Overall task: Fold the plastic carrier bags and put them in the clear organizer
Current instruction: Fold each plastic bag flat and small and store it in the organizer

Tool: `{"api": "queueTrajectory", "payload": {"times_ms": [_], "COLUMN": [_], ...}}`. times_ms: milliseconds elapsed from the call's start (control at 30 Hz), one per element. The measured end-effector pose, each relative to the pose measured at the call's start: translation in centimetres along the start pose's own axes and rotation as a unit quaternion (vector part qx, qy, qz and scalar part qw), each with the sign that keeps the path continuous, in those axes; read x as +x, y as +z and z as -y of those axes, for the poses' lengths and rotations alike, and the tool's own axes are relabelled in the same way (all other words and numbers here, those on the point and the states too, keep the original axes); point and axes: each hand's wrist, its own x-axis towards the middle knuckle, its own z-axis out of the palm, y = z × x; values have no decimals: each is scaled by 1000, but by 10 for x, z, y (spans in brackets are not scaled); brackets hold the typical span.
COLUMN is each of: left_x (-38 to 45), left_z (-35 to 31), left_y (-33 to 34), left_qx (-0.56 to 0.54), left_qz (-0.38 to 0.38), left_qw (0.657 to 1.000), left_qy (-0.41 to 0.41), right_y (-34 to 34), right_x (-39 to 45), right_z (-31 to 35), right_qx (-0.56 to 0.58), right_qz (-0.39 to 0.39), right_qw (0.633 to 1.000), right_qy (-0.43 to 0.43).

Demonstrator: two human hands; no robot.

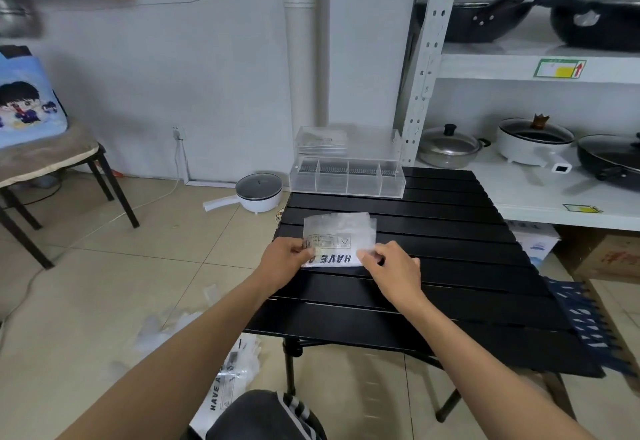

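More clear printed carrier bags point(228, 370) waited on the floor. Your left hand point(282, 259) and right hand point(391, 266) pinched the near edge of the half-folded translucent bag point(337, 231), pinning it to the black slatted worktop point(433, 259), likely for another fold. Beyond, the clear compartmented organizer point(346, 180) stood open.

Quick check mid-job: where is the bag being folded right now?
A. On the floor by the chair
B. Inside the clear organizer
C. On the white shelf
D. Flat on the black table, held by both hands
D: the folded bag lies on the black table, with the left hand and right hand pinching its near edge.
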Motion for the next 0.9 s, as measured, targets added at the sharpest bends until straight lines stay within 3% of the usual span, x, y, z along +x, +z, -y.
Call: {"api": "queueTrajectory", "payload": {"times_ms": [233, 400, 533, 633, 800, 900], "left_x": [8, 7, 9, 13, 14, 16], "left_z": [1, 2, 6, 7, 8, 3], "left_y": [14, 18, 22, 20, 20, 20], "left_qx": [110, 171, 241, 248, 273, 216], "left_qz": [-81, -106, -84, -68, -56, -87], "left_qw": [990, 979, 963, 963, 959, 972], "left_qy": [-21, 38, 80, 76, 56, 14], "right_y": [5, 7, 6, 8, 7, 6], "right_x": [2, 2, 2, 2, 1, -3], "right_z": [11, 12, 11, 11, 16, 22], "right_qx": [-67, -72, -155, -202, -193, -155], "right_qz": [-37, -50, -50, -6, 22, 27], "right_qw": [997, 996, 983, 971, 975, 984], "right_qy": [25, 20, -83, -132, -109, -84]}}
